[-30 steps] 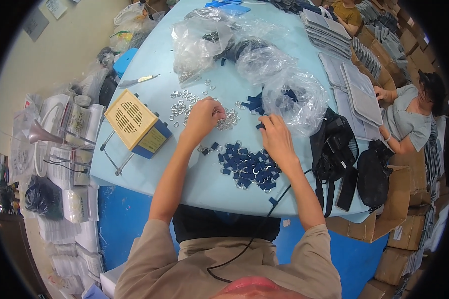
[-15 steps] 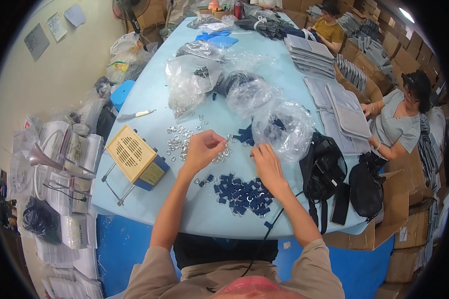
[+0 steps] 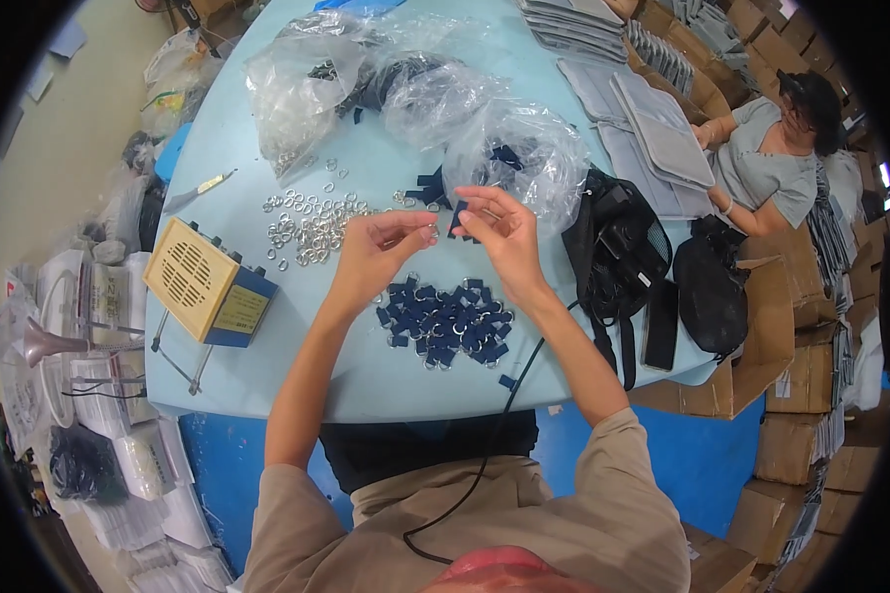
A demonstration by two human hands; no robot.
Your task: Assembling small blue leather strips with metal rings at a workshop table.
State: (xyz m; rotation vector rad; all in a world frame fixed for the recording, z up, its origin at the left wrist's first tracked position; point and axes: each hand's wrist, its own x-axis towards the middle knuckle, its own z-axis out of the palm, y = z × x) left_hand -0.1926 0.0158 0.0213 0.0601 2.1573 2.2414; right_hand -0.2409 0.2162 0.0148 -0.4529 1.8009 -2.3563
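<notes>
Entry, as I read it from my station:

- Left hand [image 3: 381, 247]: raised over the desk [image 3: 267, 385], thumb and forefinger pinched together on a small metal ring [image 3: 431, 234].
- Right hand [image 3: 504, 232]: raised opposite, fingers closed on a dark blue strap tab [image 3: 458, 219]. Ring and tab sit just beside each other between the two hands; I cannot tell whether they already touch.
- Step in hand, my judgement: joining ring to tab, mid-fit.
- Finished pile [image 3: 445, 321]: blue tabs with rings, on the desk directly below the hands.
- Loose rings [image 3: 312, 225]: scattered to the left, near the beige box with a grille [image 3: 203, 287].
- Spare blue tabs [image 3: 427, 190]: just beyond the hands, beside clear plastic bags [image 3: 509, 153].
- Black bags [image 3: 618, 262]: at the desk's right edge.
- Another person [image 3: 771, 163]: seated far right, handling grey pads, well apart.
- Next move calls for: steady alignment of the ring's gap with the tab's loop, a firm pinch on both.
</notes>
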